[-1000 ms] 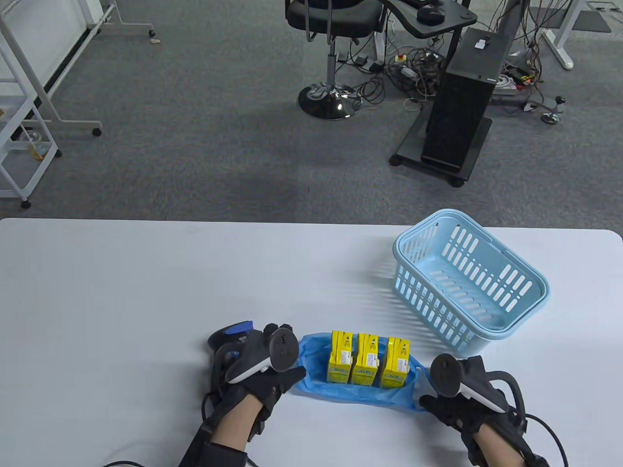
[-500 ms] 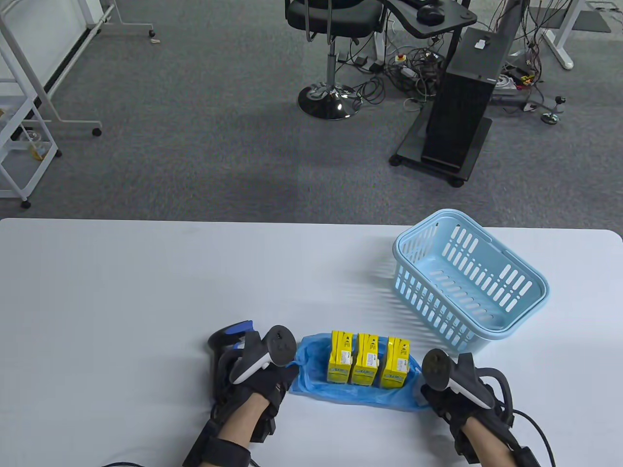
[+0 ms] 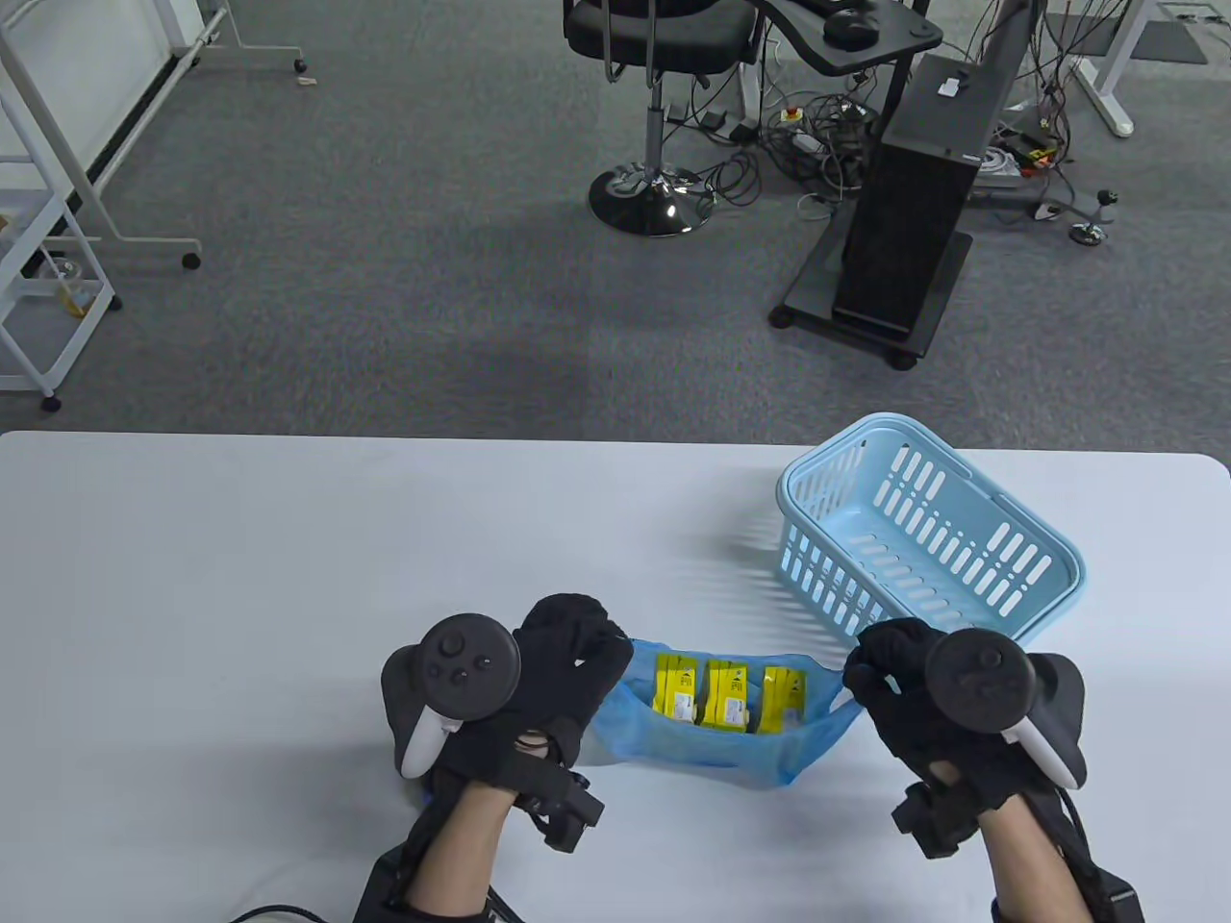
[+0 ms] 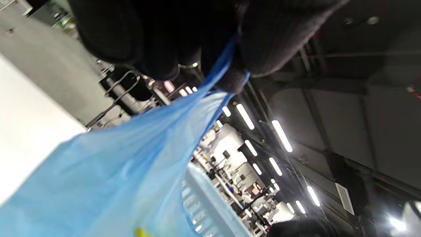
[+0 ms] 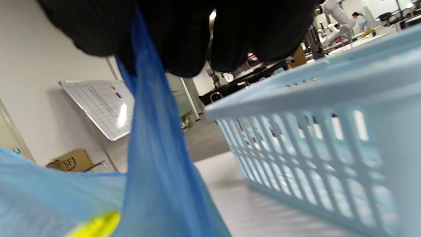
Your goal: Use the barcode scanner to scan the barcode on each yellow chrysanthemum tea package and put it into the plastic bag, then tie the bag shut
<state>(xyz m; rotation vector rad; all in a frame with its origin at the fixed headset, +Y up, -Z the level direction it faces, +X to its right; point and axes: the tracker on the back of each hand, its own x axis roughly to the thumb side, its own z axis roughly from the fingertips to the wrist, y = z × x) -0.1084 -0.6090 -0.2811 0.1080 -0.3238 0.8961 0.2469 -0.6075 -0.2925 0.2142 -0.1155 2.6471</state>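
So, left hand (image 3: pixel 539 692) pinching the left edge of the blue bag (image 3: pixel 712 750), right hand (image 3: pixel 923 702) pinching the right edge, fingers curled tight around the plastic on both sides. Bag pulled up off the table (image 3: pixel 240 577) between them, three yellow tea boxes (image 3: pixel 726 692) standing inside. Light blue basket (image 3: pixel 928 558) just behind the right hand.

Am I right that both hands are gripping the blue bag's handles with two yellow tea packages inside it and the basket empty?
Not quite: the table view shows three yellow tea packages in the blue bag, not two. The rest holds: the left hand and right hand each grip a handle, and the basket is empty.
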